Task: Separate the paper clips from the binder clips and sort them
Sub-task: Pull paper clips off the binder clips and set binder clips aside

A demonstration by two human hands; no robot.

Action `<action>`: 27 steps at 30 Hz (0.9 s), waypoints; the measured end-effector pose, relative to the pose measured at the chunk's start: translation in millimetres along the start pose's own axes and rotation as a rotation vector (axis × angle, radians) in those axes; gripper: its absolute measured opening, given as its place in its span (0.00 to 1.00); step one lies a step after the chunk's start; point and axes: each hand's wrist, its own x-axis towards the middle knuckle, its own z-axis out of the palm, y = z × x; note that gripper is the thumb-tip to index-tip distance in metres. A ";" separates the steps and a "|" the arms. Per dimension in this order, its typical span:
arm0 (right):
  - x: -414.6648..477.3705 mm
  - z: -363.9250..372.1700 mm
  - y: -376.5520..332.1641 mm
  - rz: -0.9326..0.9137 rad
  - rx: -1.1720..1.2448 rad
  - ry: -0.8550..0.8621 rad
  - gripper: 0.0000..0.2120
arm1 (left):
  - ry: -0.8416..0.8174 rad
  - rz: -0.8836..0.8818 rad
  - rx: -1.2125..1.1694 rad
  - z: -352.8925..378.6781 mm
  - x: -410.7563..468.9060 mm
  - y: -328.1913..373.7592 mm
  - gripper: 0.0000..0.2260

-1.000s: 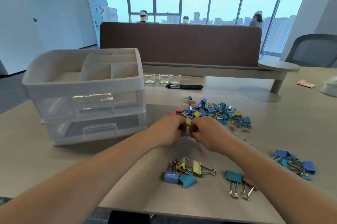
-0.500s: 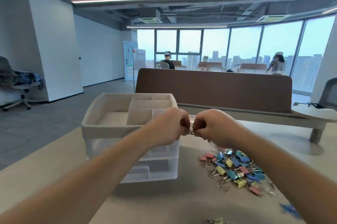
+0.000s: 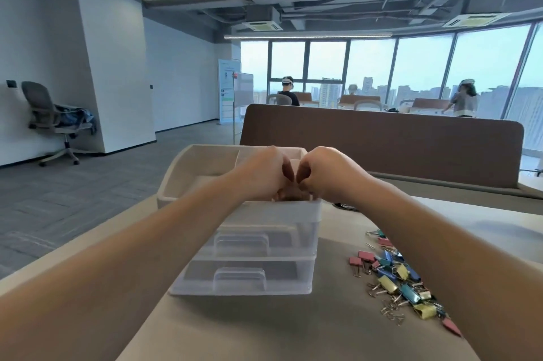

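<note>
The left hand and the right hand are close together, with their knuckles almost touching. Their fingers are curled and point down into a small pocket at the front right of the top tray. The fingertips are hidden behind the tray's rim. It is not possible to tell if they pinch any clips or hold nothing.

The person seems to be dropping clips into that pocket. To do it well, the hands should stay low and right over that one pocket. They should let go only inside its thin walls, so nothing bounces into the next pocket or over the rim. Only one kind of clip should go in each pocket.

The rest of the clips lie in a mixed pile on the table, to the right of the storage box. The coloured binder clips are on top. The little metal paper clips are at the near side.

The table's left edge runs close by the box. The two drawers below the tray are shut. There is bare table between the box and the pile. The right arm crosses above the pile, so it should lift up before it pulls back, or it may sweep clips away.
</note>
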 end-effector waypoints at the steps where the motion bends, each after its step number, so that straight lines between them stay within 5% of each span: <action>1: -0.2 -0.8 0.8 0.005 0.013 -0.002 0.10 | -0.004 -0.009 -0.008 0.8 0.8 -0.5 0.08; 8: -7.8 -3.1 6.1 0.007 0.083 0.004 0.12 | 0.026 -0.018 -0.046 3.4 1.2 2.0 0.10; 14: -42.9 -9.4 27.0 0.046 0.172 0.033 0.07 | 0.213 0.072 -0.125 16.5 -17.0 41.4 0.04; 27: -141.8 44.7 144.8 0.317 0.080 -0.207 0.04 | -0.178 0.173 -0.150 157.6 -10.0 105.2 0.03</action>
